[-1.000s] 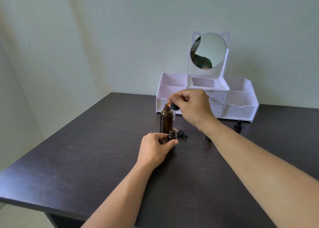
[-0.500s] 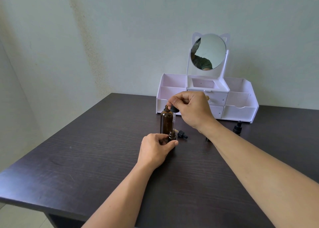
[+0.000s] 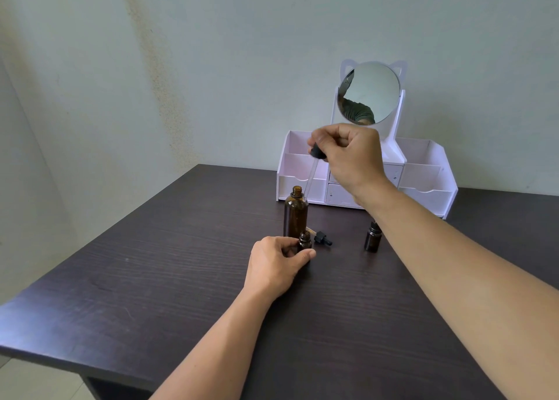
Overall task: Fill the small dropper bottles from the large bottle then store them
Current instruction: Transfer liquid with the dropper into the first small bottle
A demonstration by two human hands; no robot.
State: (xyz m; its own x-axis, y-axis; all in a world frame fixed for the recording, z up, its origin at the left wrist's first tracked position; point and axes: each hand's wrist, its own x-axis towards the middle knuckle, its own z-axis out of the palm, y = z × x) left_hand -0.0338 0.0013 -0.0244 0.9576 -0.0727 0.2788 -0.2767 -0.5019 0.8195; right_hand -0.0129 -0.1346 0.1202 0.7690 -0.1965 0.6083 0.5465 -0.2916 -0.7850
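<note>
While left hand (image 3: 279,265) grips small bottle (image 3: 305,241) on table, raised right hand (image 3: 348,154) pinches dropper (image 3: 314,163).

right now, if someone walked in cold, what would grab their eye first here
Probably the right hand, raised over the dark table and pinching a long glass dropper above the open large amber bottle. Just in front of that bottle, the left hand grips a small open dropper bottle. Behind them, against the wall, stands a white organizer topped by a round cat-eared mirror.
</note>
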